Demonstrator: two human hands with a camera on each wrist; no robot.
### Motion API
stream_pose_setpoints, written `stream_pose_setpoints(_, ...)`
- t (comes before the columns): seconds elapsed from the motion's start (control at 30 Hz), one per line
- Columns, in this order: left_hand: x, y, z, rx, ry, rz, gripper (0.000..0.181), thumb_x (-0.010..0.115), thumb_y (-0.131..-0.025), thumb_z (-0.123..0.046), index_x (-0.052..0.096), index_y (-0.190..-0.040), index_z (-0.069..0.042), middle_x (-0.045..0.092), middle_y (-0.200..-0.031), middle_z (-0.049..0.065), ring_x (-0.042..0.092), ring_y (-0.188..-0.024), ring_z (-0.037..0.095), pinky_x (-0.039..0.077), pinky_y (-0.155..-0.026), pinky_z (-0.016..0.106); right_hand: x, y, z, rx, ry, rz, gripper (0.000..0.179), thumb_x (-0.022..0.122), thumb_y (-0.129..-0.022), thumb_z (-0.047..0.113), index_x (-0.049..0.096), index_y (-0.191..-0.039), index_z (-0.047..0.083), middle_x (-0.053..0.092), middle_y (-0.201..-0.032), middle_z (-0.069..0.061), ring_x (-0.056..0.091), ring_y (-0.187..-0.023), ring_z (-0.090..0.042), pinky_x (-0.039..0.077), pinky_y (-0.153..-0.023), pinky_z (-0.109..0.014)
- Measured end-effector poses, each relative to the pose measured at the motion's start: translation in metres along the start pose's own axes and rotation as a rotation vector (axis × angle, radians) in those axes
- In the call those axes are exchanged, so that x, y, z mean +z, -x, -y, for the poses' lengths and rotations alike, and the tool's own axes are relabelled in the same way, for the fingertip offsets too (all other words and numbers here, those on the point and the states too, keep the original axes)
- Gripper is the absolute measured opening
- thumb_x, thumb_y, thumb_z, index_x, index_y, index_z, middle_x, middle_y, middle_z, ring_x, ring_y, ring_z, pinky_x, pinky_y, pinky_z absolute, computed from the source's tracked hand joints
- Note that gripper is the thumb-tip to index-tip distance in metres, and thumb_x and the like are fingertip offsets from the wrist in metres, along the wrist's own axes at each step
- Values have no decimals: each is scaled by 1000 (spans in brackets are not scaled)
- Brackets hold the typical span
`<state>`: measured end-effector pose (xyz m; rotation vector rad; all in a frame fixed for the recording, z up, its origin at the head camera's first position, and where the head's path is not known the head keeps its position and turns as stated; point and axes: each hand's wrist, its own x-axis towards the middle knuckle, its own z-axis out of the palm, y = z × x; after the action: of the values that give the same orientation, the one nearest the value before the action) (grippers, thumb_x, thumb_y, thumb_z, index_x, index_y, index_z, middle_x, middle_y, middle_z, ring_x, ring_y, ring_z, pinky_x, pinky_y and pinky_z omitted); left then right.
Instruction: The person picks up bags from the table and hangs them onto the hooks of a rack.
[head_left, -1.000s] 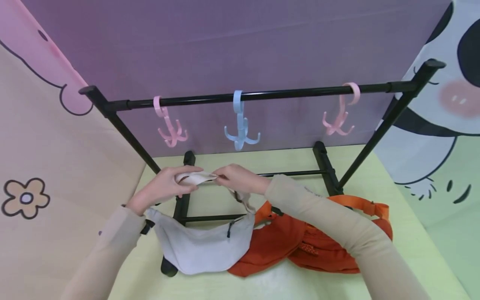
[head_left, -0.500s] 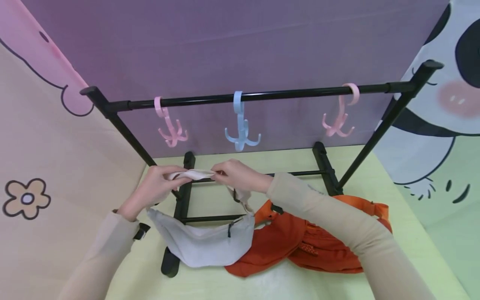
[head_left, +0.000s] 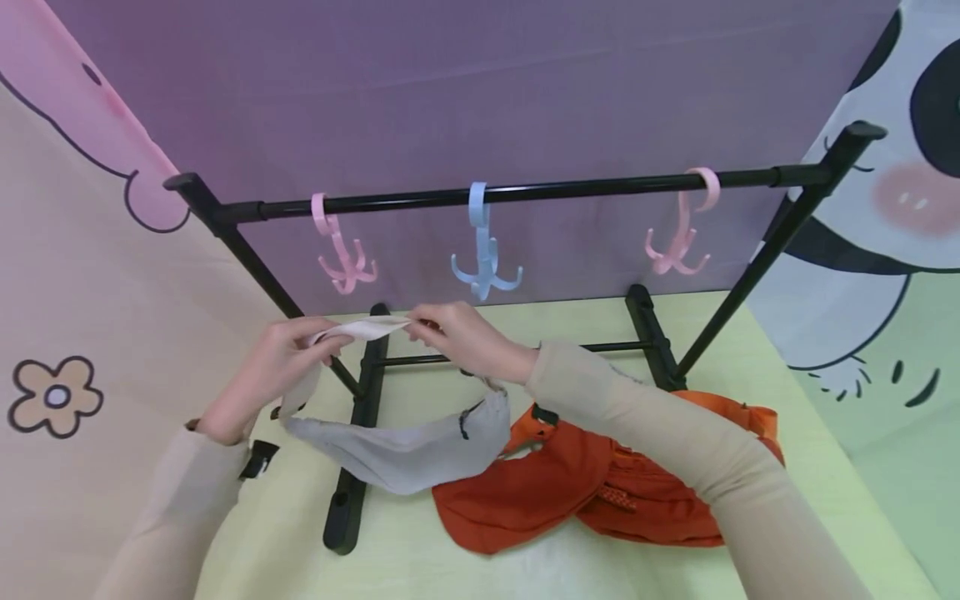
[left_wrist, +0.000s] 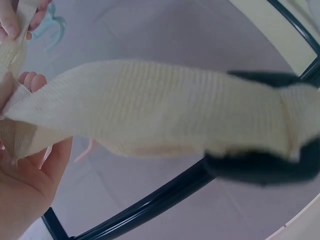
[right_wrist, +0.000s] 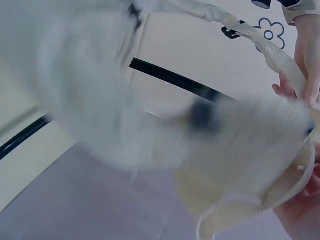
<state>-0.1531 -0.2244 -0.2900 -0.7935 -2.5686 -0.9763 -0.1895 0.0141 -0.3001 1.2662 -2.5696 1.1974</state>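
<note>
A light grey waist bag (head_left: 420,454) hangs by its webbing strap (head_left: 365,328) below my two hands, in front of a black rack. My left hand (head_left: 273,371) pinches the left end of a raised length of strap between thumb and fingers. Opposite it, my right hand (head_left: 468,337) pinches the other end, so this stretch runs nearly level between them. In the left wrist view the cream strap (left_wrist: 140,102) crosses close to the camera, with a blurred dark buckle (left_wrist: 270,167) on it. The bag body (right_wrist: 95,100) fills much of the right wrist view, blurred.
The black rack's top bar (head_left: 585,190) carries a pink hook (head_left: 347,267), a blue hook (head_left: 483,258) and another pink hook (head_left: 678,242). Orange-red fabric bags (head_left: 547,500) lie on the pale table (head_left: 817,517) at right, under my right forearm. A purple wall stands behind.
Both hands have moved up and to the left with the strap, the left one farther, stretching it straighter between them. The grey bag has risen, uncovering more of the orange-red fabric and the rack's left foot.
</note>
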Motion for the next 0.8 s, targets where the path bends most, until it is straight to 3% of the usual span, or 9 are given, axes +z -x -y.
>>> stream_pose_setpoints(0.27,-9,-5,0,32,-107,-79,10,59,-81,4,64,-89,3,61,-70,7,52,-57,12,42,-50,17,-2,-15,15,64,94,-72,20,44,-93,10,58,-105,3,64,-92,-5,56,-73,-9,42,-62,-15)
stream_pose_setpoints(0.43,-11,-9,-6,1,-151,-142,11,54,-85,3,61,-92,5,61,-76,12,49,-61,14,39,-53,14,-5,-26,21,84,170,-148,22,42,-94,12,56,-108,2,62,-99,-6,54,-71,-10,42,-64,-16)
stream_pose_setpoints(0.63,-12,-14,-10,-38,-204,-249,11,50,-88,0,59,-90,6,60,-77,15,42,-60,15,32,-52,16,-11,-42,27,97,253,-158,24,39,-95,16,54,-111,5,60,-102,-4,56,-83,-10,44,-73,-17)
stream_pose_setpoints(0.8,-13,-19,-13,-92,-243,-267,16,47,-91,-8,56,-89,5,56,-76,14,39,-58,18,30,-53,26,-14,-56,27,105,296,-155,24,38,-95,16,52,-111,6,59,-98,-4,55,-82,-12,44,-70,-20)
